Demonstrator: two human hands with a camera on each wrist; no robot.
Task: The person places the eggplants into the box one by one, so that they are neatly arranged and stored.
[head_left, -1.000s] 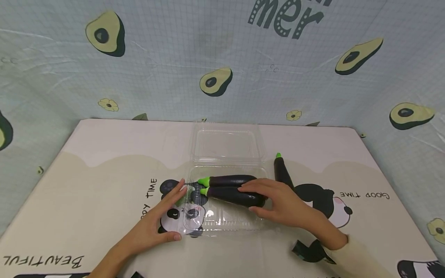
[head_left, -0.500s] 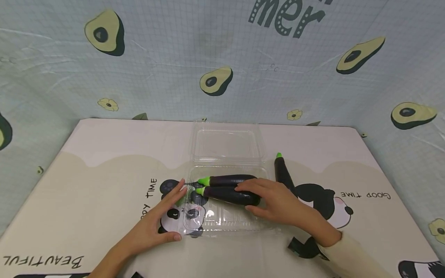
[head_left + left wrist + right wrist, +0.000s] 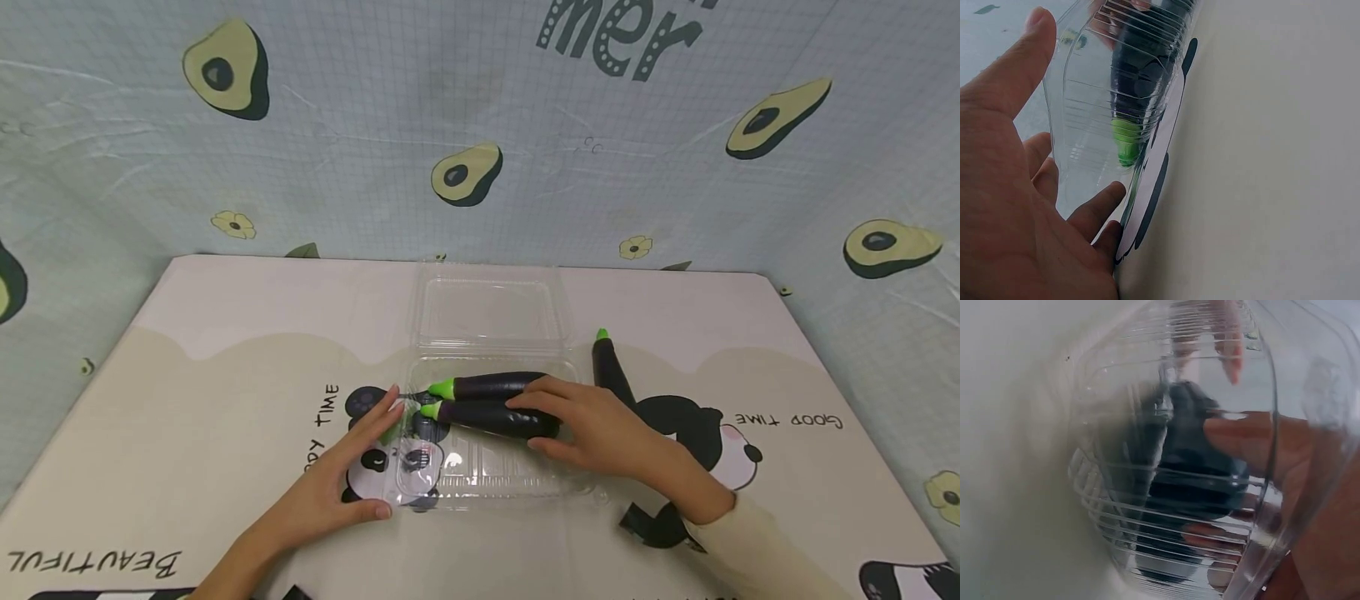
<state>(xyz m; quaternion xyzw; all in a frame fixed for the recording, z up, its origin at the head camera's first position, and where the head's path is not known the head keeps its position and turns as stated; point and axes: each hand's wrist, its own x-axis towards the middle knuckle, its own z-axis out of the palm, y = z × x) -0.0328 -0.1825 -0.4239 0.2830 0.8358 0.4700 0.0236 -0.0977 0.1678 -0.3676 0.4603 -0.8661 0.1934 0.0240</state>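
Note:
A clear plastic clamshell box (image 3: 517, 479) stands with its lid (image 3: 491, 304) folded back. Inside lie two dark purple eggplants with bright green stems, side by side and stems to the left: a back eggplant (image 3: 487, 387) and a front eggplant (image 3: 487, 418). My right hand (image 3: 600, 429) grips the front eggplant by its thick right end; its fingers (image 3: 1241, 434) show through the clear wall in the right wrist view. Spread along the box's left side, my left hand (image 3: 341, 483) has its fingers straight, and its thumb (image 3: 1029, 47) is at the rim in the left wrist view.
Another eggplant (image 3: 612, 371) lies on the tabletop to the right of the box, behind my right hand. The printed table cover (image 3: 225, 433) shows panda drawings and lettering. An avocado-patterned curtain (image 3: 337, 167) hangs along the back and sides.
My right hand has shifted slightly left with the front eggplant. The back eggplant's right end has moved a little toward the back. My left hand stays in place.

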